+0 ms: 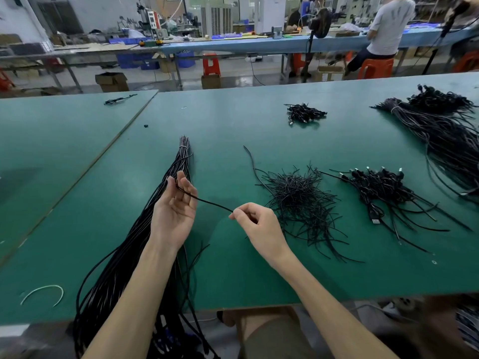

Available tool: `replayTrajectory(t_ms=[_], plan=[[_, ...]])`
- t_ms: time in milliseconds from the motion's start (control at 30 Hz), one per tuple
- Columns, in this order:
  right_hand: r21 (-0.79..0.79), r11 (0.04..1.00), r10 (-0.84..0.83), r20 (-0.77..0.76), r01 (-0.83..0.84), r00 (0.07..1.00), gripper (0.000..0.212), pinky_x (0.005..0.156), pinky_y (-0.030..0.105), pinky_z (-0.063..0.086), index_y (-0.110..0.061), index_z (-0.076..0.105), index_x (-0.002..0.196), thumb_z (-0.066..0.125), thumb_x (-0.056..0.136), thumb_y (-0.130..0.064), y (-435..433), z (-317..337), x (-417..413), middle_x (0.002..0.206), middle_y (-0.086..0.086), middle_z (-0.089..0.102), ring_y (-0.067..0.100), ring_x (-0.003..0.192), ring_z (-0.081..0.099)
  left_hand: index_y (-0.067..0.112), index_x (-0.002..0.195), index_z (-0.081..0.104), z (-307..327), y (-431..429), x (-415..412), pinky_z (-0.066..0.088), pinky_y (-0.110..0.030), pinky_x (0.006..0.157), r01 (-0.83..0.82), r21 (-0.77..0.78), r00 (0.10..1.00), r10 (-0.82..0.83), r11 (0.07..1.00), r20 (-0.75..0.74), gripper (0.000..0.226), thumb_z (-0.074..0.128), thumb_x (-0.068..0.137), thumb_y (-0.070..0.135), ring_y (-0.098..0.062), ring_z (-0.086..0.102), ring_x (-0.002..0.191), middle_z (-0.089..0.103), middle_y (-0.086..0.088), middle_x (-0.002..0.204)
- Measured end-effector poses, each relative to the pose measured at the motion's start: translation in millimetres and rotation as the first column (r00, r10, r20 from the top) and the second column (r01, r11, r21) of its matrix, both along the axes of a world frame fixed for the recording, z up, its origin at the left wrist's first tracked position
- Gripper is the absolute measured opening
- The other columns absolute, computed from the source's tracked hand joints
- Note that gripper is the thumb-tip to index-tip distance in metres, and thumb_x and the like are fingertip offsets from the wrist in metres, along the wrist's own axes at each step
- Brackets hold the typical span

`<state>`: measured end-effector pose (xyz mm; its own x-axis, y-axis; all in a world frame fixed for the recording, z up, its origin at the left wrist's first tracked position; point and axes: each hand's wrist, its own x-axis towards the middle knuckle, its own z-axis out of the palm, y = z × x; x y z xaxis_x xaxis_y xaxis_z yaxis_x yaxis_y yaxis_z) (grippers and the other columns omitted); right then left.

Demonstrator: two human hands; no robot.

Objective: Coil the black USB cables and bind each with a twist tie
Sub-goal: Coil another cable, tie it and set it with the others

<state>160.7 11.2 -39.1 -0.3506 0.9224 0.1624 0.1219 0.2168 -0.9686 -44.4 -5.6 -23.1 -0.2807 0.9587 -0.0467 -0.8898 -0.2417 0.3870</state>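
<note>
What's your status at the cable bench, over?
Left hand and right hand both pinch one black strand, stretched between them. Not coiled yet. Cable bundle beneath left forearm, nothing blocking.

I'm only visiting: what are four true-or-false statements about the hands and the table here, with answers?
1. The left hand and right hand hold one black cable stretched between them. True.
2. The tie pile lies left of the left hand. False: it lies right of the right hand.
3. The long bundle runs off the table's near edge. True.
4. The table top is red. False: it is green.
</note>
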Motion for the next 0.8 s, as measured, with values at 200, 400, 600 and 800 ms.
replayTrajectory(t_ms=[200, 400, 600, 800], plan=[[-0.004, 1.0, 0.002, -0.01, -0.002, 1.0, 0.021, 0.051, 0.015, 0.029, -0.016, 0.075, 0.085, 0.063, 0.101, -0.022, -0.7, 1.4, 1.3, 0.051, -0.016, 0.044, 0.004, 0.05, 0.033, 0.005, 0.118, 0.073, 2.5, -2.9, 0.1, 0.061, -0.028, 0.081, 0.076, 0.015, 0.997, -0.075, 0.997, -0.035, 0.029, 0.056, 0.103, 0.024, -0.011, 0.075, 0.099, 0.077, 0.001, 0.113], [-0.008, 1.0, 0.006, -0.013, -0.006, 1.0, 0.021, 0.051, 0.017, 0.031, -0.017, 0.075, 0.085, 0.063, 0.101, -0.022, -1.1, 1.7, 0.8, 0.051, -0.016, 0.046, 0.004, 0.05, 0.034, 0.0, 0.12, 0.074, 2.7, -1.5, 3.6, 0.057, -0.037, 0.099, 0.11, 0.024, 0.986, -0.106, 0.994, -0.129, 0.051, 0.036, 0.109, 0.032, -0.022, 0.064, 0.127, 0.067, -0.01, 0.136], [-0.012, 0.998, 0.058, 0.018, -0.058, 0.998, 0.022, 0.054, 0.022, 0.031, -0.018, 0.074, 0.08, 0.065, 0.099, -0.025, -2.3, 2.0, 0.5, 0.059, -0.01, 0.051, 0.007, 0.054, 0.035, -0.004, 0.117, 0.073, 4.2, -2.0, 0.4, 0.059, -0.039, 0.095, 0.135, 0.078, 0.99, -0.137, 0.988, 0.02, 0.048, 0.035, 0.111, 0.026, -0.021, 0.07, 0.118, 0.073, -0.012, 0.126], [-0.047, 0.997, 0.064, 0.009, -0.063, 0.998, 0.023, 0.057, 0.02, 0.041, -0.016, 0.072, 0.083, 0.063, 0.101, -0.026, -0.8, 0.0, 0.8, 0.057, -0.01, 0.059, 0.005, 0.053, 0.048, 0.0, 0.086, 0.072, 5.3, -9.8, -0.3, 0.052, -0.027, 0.054, 0.424, 0.239, 0.887, -0.453, 0.874, 0.085, 0.065, 0.029, 0.114, 0.04, -0.016, 0.063, 0.046, 0.072, -0.003, 0.064]])
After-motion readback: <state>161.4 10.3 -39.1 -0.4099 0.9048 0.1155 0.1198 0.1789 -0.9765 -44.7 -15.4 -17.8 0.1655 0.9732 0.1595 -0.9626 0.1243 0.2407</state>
